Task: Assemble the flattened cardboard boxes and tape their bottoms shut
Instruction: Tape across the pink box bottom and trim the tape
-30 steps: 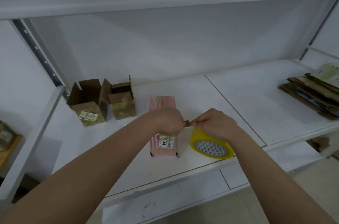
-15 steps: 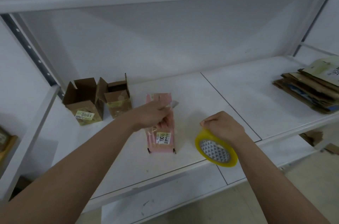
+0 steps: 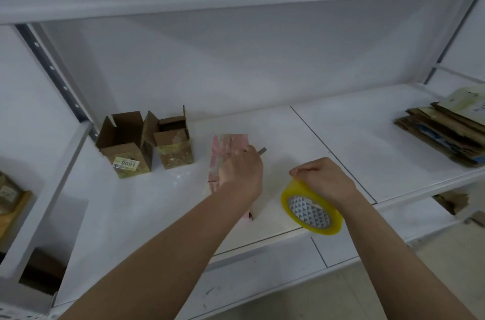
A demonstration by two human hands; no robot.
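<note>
Two hands flank the work: the left hand [image 3: 242,171] pinches a small grey blade over the pink cardboard box [image 3: 227,159], lying lengthwise away on the white shelf [image 3: 354,141], while the right hand [image 3: 324,179] grips the yellow tape roll [image 3: 311,211] just right of it.

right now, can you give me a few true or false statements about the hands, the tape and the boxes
1. The right hand grips the yellow tape roll. True.
2. The left hand rests on the stack of flat cardboard. False: it is on the pink box, and the stack lies far right.
3. Two brown boxes stand open at the left of the shelf. True.
4. The tape roll sits inside a brown box. False: it is held near the shelf's front edge.
</note>
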